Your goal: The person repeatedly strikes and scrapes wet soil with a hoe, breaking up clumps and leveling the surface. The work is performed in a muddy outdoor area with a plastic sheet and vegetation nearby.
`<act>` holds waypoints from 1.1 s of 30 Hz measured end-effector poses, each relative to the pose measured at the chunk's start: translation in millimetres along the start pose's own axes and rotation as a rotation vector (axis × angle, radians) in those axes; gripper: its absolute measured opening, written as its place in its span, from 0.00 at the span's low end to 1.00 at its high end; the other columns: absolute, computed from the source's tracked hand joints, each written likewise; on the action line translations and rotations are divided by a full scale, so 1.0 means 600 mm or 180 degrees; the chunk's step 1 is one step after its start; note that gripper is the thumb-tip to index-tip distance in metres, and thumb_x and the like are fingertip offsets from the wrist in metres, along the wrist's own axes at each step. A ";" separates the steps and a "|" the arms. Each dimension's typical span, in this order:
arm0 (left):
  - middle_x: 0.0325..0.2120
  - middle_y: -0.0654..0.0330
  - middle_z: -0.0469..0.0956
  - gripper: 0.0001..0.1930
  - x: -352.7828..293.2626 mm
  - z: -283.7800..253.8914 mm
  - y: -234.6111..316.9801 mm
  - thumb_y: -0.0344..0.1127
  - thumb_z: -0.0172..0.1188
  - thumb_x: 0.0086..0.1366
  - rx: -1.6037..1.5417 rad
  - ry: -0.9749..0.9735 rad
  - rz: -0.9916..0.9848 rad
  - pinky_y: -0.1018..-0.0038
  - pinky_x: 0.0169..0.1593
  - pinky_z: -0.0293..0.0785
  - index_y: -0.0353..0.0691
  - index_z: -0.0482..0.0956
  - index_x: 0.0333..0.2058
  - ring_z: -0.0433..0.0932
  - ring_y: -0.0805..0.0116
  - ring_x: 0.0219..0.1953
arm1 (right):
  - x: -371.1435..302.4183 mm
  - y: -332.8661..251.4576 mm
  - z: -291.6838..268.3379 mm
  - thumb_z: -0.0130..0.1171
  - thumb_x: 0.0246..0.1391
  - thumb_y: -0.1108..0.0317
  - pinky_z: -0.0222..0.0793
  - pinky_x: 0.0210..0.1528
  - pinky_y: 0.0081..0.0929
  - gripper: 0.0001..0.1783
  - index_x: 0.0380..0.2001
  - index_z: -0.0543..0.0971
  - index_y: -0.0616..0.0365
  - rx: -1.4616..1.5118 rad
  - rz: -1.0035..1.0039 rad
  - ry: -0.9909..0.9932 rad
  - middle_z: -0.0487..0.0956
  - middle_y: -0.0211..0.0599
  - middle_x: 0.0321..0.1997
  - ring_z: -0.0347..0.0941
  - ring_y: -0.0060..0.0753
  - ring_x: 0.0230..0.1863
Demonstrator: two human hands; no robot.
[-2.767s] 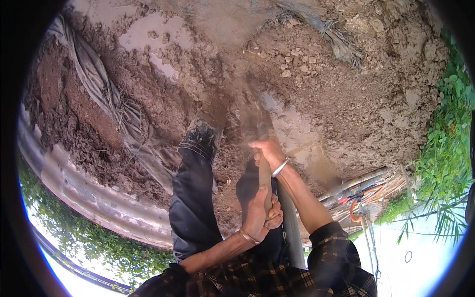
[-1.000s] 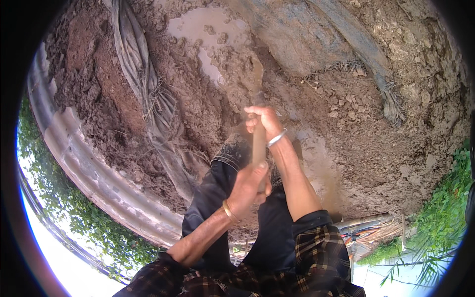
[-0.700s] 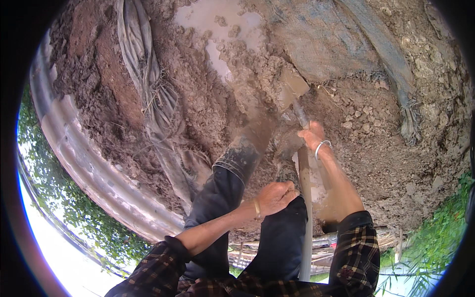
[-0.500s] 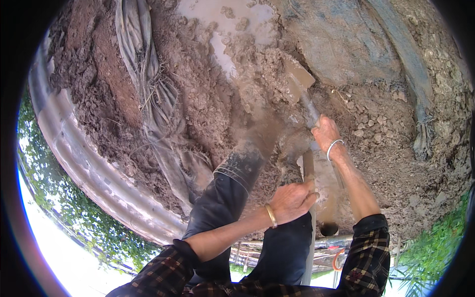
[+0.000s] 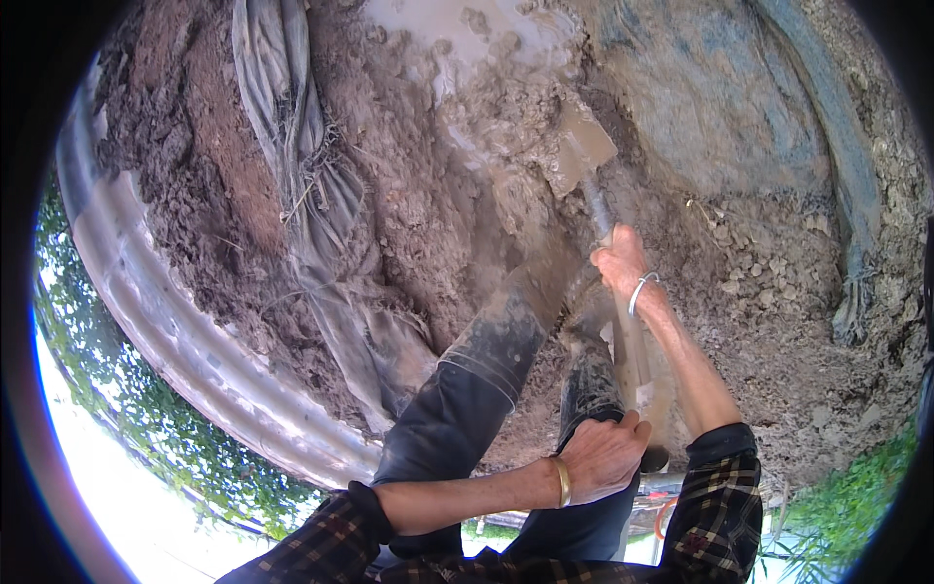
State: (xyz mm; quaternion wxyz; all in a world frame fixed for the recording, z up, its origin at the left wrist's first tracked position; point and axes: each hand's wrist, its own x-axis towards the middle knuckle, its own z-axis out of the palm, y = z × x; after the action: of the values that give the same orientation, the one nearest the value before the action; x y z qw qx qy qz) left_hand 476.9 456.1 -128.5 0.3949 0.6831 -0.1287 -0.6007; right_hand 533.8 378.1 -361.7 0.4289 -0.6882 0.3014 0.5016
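Note:
My right hand [image 5: 621,259], with a white bracelet at its wrist, is wrapped round the shaft of a muddy shovel [image 5: 597,204] close to its blade. Wet mud coats the flat blade, which lies against a heap of sloppy mud [image 5: 525,131] beyond my boots. Closer to my body, my left hand [image 5: 603,457], wearing a gold-coloured bangle, is closed round the upper part of the wooden handle. That hand covers some of the handle, and the end behind it is hidden. My mud-covered boots [image 5: 491,336] stand in the trench.
Cloudy water [image 5: 438,21] pools at the far side. A twisted grey cloth sheet [image 5: 326,219] runs along the left bank, with a curved metal sheet [image 5: 195,311] beyond it. A mud-stained blue-grey tarp [image 5: 720,102] covers the right bank, and a brown pipe [image 5: 658,458] lies near my left hand.
My left hand has drawn back toward my body and a little right, along with the handle. My right hand has shifted slightly left. The blade now shows more of its flat face.

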 end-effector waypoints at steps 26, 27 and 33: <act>0.32 0.47 0.81 0.13 0.032 0.015 -0.050 0.43 0.50 0.64 0.1140 -0.0381 -0.0123 0.48 0.40 0.76 0.40 0.72 0.38 0.81 0.42 0.35 | -0.394 -0.157 -0.267 0.63 0.48 0.76 0.59 0.11 0.21 0.11 0.31 0.70 0.59 0.2378 -0.0564 -0.0909 0.70 0.28 0.18 0.64 0.18 0.12; 0.32 0.45 0.81 0.13 0.036 0.012 -0.047 0.44 0.50 0.64 0.1129 -0.0436 -0.0179 0.48 0.42 0.75 0.39 0.72 0.37 0.80 0.41 0.37 | -0.427 -0.160 -0.298 0.64 0.47 0.78 0.59 0.11 0.19 0.12 0.32 0.70 0.59 0.2277 -0.0653 -0.0437 0.71 0.27 0.19 0.65 0.17 0.12; 0.29 0.44 0.80 0.13 0.054 -0.002 -0.022 0.44 0.50 0.64 0.1230 -0.0318 0.0151 0.48 0.39 0.75 0.39 0.71 0.37 0.80 0.41 0.35 | -0.575 -0.126 -0.448 0.63 0.51 0.75 0.67 0.12 0.15 0.13 0.40 0.72 0.61 0.1404 -0.1548 0.2897 0.72 0.25 0.20 0.66 0.15 0.14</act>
State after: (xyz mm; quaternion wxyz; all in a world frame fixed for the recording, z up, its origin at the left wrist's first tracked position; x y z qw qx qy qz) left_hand 482.0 444.1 -160.6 0.2637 0.7123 -0.2771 -0.5885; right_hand 605.1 167.1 22.3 0.4927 -0.7789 0.3865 -0.0343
